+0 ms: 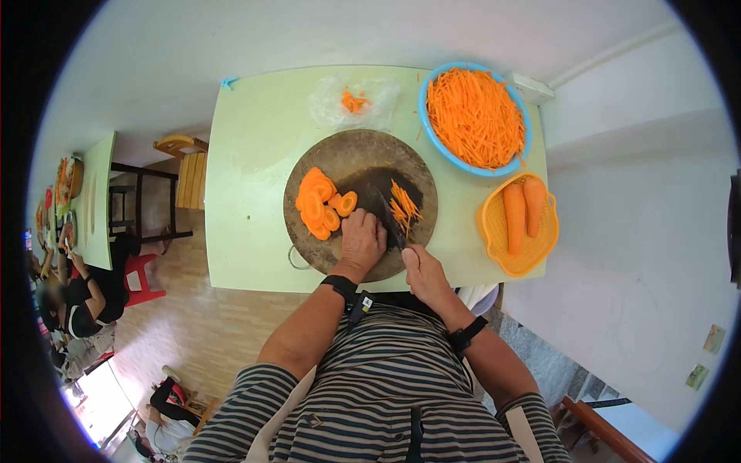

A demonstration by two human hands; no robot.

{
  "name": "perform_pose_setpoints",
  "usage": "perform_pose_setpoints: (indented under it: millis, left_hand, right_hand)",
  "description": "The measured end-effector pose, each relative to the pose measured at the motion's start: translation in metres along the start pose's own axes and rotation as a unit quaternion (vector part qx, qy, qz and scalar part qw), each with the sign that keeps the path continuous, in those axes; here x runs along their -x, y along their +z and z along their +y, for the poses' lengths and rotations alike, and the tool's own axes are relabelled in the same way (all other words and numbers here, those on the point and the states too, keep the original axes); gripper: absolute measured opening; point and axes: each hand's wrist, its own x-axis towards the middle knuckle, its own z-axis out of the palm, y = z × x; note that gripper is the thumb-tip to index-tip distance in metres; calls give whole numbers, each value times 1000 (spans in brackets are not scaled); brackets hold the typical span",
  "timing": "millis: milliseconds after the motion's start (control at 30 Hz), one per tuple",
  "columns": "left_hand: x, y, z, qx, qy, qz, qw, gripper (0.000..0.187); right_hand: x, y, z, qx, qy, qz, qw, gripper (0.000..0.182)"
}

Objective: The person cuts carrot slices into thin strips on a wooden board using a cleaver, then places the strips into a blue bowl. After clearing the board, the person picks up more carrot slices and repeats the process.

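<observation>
My right hand grips the handle of a kitchen knife, its dark blade lying across a round chopping board. Just left of the blade, my left hand presses on the board with curled fingers; whatever lies under them is hidden. Carrot slices are heaped at the board's left side, and a few slices lie close to my left fingertips. On the blade's other side is a small bunch of carrot strips.
A blue basin full of shredded carrot stands at the back right of the pale green table. Nearer is a yellow basket with two whole carrots. A plastic bag with carrot scraps lies behind the board. Other people sit far left.
</observation>
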Motion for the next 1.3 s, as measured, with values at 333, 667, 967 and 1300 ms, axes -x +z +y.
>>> perform_pose_setpoints:
  millis: [333,667,967,1300]
  left_hand:
    - [-1,0,-1,8,5,23,1000,16]
    - [1,1,-3,-2,0,1,1000,17]
    - [0,0,-3,-1,-5,-11,1000,18]
    - [0,0,-3,20,1,11,1000,16]
  right_hand:
    - [30,-19,-9,-40,57,-37,997,49]
    - [30,-14,-6,-26,69,-36,997,48]
    - [0,-1,-5,-49,28,2,998,47]
    - [18,-22,-9,-102,81,-15,991,45]
